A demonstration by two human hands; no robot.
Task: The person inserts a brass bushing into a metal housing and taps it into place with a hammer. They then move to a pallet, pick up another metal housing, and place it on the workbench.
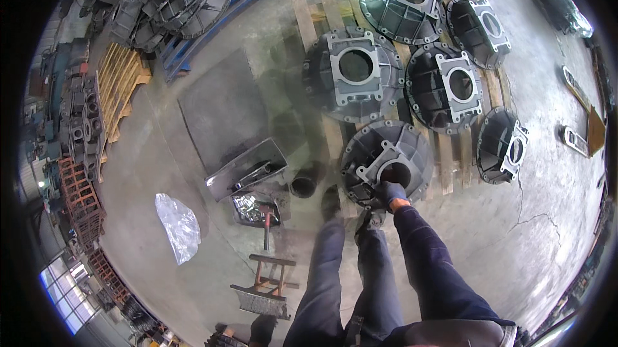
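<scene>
My right hand (391,196), in a dark glove with an orange cuff, grips the rim of the round opening in the nearest grey cast bell housing (420,147). Its fingertips are partly hidden inside the bore. This housing lies face up at the near end of a wooden pallet (447,170), just ahead of my feet. Down at the lower edge hangs my left hand (262,329), gloved in black and away from the housing; its fingers blur into one dark shape. The closest thing to it is a small stool (261,302).
Several more bell housings (356,67) cover the pallet. To my left are a metal bin (248,167), a tray of small metal parts (239,210), a hammer (267,225), a dark cylinder (302,186) and a plastic sheet (178,228). Castings (187,6) are heaped far left.
</scene>
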